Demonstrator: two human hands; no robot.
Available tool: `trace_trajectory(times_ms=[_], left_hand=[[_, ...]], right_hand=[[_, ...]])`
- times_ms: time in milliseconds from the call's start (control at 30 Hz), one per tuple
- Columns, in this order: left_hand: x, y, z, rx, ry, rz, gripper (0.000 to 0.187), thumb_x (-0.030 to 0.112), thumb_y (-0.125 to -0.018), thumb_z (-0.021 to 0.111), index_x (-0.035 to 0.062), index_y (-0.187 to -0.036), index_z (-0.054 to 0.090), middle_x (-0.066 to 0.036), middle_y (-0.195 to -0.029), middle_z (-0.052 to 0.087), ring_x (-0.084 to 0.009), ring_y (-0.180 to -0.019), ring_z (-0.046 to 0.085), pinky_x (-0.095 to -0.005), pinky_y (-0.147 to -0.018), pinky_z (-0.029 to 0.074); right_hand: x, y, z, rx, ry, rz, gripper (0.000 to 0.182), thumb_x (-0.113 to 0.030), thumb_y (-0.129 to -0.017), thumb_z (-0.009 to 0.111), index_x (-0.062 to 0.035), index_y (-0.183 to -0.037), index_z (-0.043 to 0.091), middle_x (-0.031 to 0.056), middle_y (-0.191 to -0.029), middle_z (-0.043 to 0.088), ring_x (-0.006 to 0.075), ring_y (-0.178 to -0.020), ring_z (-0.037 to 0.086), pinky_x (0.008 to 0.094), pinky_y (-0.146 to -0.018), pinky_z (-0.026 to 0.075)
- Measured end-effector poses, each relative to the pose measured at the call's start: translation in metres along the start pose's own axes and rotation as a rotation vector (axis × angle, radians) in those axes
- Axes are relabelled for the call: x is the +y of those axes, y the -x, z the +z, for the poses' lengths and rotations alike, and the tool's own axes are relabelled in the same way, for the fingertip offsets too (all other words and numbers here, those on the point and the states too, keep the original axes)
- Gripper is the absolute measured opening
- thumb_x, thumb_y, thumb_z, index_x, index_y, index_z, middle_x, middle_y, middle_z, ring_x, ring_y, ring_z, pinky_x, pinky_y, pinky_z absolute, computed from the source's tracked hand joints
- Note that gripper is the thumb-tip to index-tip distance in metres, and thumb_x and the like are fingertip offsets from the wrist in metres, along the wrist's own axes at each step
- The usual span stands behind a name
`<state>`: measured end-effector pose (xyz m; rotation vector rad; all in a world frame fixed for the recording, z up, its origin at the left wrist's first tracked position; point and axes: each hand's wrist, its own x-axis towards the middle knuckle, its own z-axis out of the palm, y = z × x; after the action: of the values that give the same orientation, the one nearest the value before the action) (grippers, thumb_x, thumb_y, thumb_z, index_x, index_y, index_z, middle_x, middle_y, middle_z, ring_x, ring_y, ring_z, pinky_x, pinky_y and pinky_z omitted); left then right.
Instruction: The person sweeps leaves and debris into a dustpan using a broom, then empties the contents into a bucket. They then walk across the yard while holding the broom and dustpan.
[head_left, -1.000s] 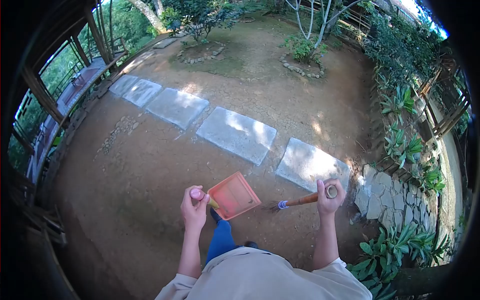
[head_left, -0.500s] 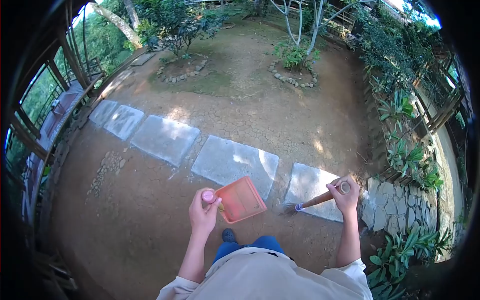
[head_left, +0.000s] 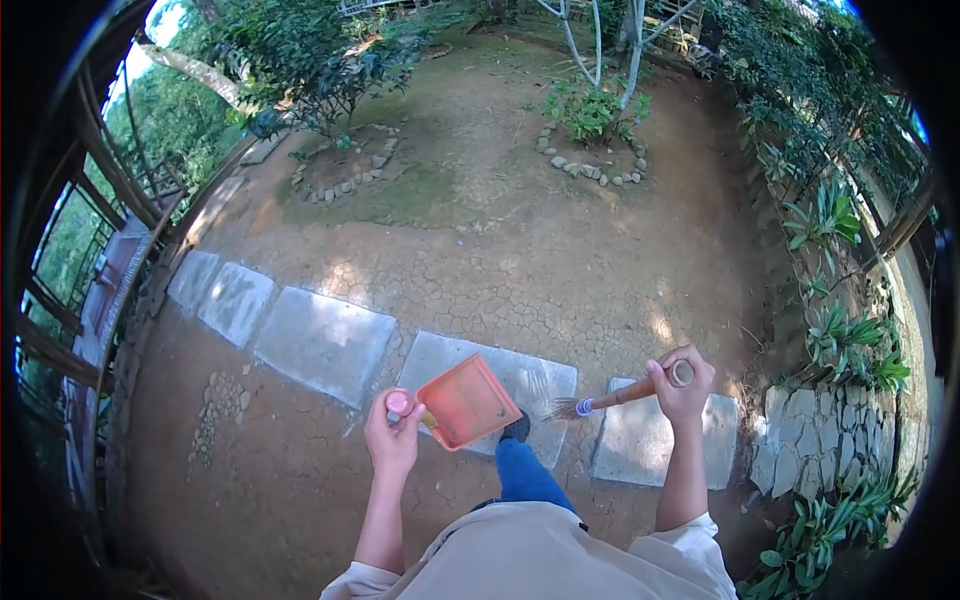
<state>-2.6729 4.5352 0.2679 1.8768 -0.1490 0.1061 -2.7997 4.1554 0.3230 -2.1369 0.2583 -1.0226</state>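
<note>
My left hand (head_left: pixel 392 432) is closed around the pink-tipped handle of an orange dustpan (head_left: pixel 468 402), seen from above with its tray tilted to the right. A little dirt shows on the tray's surface. In my right hand (head_left: pixel 684 384) is a short hand broom (head_left: pixel 622 394), gripped near the top of its brown handle. Its dark bristles (head_left: pixel 562 408) point left, over the edge of a concrete slab (head_left: pixel 425 352). Broom and dustpan are apart.
A row of concrete slabs (head_left: pixel 325 340) crosses the bare, cracked soil (head_left: pixel 500 280). Stone rings (head_left: pixel 600 172) circle two planted spots farther off. A wooden railing (head_left: pixel 125 290) runs along the left; leafy plants (head_left: pixel 835 340) and stone paving (head_left: pixel 800 435) line the right.
I have stepped forward, and one foot now shows on a slab beneath the dustpan. The slabs appear lower in view. Broom and dustpan remain held, with the bristles swung slightly left.
</note>
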Motion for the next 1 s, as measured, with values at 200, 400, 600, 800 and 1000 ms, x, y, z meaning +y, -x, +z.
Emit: trace_trajectory(times_ms=[200,400,600,800,1000], left_hand=[[0.038,-0.121,0.055,-0.005,0.030,-0.039,0.032,0.004,-0.082,0.074,0.0039,-0.109,0.058,-0.006,-0.106,0.061,-0.0141,-0.095,0.061,-0.0284,-0.075,0.057],[0.054,-0.221,0.099,0.032,0.042,-0.030,0.032,0.003,-0.082,0.074,0.0036,-0.109,0.058,-0.006,-0.106,0.061,-0.0137,-0.096,0.061,-0.0282,-0.075,0.057],[0.023,-0.345,0.136,0.025,0.041,0.066,0.032,0.002,-0.082,0.074,0.0025,-0.109,0.057,-0.006,-0.104,0.062,-0.0140,-0.096,0.062,-0.0287,-0.075,0.058],[0.002,-0.495,0.166,-0.053,0.175,-0.028,0.031,0.001,-0.082,0.073,0.0012,-0.109,0.057,-0.007,-0.106,0.063,-0.0145,-0.098,0.062,-0.0293,-0.077,0.058],[-0.012,-0.625,0.185,-0.098,0.218,-0.027,0.034,0.001,-0.082,0.074,0.0012,-0.112,0.057,-0.007,-0.106,0.062,-0.0140,-0.097,0.063,-0.0281,-0.078,0.058]], right_hand=[[0.040,-0.143,0.055,-0.222,-0.077,0.138,0.024,-0.009,-0.079,0.081,-0.0048,-0.077,0.057,0.0065,-0.073,0.070,0.0131,-0.067,0.068,0.0267,-0.062,0.053],[0.066,-0.259,0.124,-0.421,-0.134,0.237,0.027,-0.014,-0.079,0.081,-0.0048,-0.082,0.056,0.0111,-0.087,0.074,0.0181,-0.080,0.073,0.0300,-0.068,0.056],[0.092,-0.353,0.201,-0.497,-0.033,0.240,0.030,-0.018,-0.078,0.083,-0.0036,-0.086,0.059,0.0115,-0.084,0.074,0.0211,-0.083,0.074,0.0314,-0.070,0.056],[0.130,-0.460,0.289,-0.475,0.073,0.177,0.030,-0.022,-0.077,0.084,-0.0031,-0.084,0.061,0.0115,-0.079,0.073,0.0217,-0.074,0.072,0.0326,-0.067,0.055],[0.144,-0.562,0.366,-0.438,0.246,0.172,0.030,-0.023,-0.077,0.083,-0.0028,-0.083,0.061,0.0104,-0.070,0.069,0.0220,-0.066,0.069,0.0327,-0.062,0.052]])
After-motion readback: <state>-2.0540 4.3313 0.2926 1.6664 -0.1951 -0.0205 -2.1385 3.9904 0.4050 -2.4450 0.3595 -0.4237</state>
